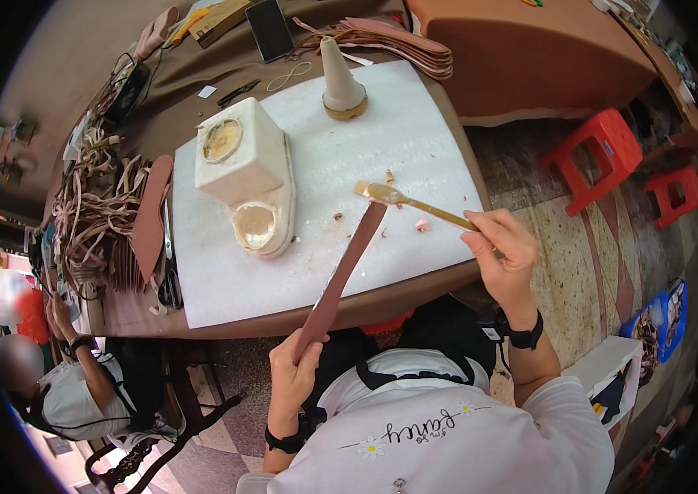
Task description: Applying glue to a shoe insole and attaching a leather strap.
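white sheet (217, 288) on brown tablecloth (423, 291) at centre, red stools (622, 136) upper right, patterned floor (564, 276) at right, left hand (293, 372) gripping brown strip (340, 284), right hand (508, 253) grasping brush (433, 212)

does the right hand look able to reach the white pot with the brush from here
Probably yes: the right hand holds the brush over the white sheet, and nothing tall seems to stand between it and the white pot.
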Demonstrator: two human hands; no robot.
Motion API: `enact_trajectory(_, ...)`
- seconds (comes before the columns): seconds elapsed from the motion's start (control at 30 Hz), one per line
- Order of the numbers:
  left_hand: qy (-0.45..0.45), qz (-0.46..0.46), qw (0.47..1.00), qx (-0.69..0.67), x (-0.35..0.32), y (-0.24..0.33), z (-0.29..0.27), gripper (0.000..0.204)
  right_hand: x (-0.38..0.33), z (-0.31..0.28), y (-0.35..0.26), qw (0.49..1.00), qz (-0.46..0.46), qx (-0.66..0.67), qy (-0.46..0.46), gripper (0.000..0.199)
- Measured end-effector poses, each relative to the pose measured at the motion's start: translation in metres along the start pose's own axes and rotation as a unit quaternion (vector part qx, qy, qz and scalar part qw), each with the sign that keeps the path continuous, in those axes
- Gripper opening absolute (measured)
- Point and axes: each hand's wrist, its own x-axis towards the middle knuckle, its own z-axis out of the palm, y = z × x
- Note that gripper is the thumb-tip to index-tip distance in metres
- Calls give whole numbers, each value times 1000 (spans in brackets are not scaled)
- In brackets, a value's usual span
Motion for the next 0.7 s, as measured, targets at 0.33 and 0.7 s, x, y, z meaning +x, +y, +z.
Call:
enact_trajectory(0.33,24,-67,974,-213,8,14,4,22,-8,3,17,995,76,58,31,17)
enact_trajectory(0.7,-182,-125,738,-637,22,-4,5,37,-36,28,-15,963,102,213,-126,17)
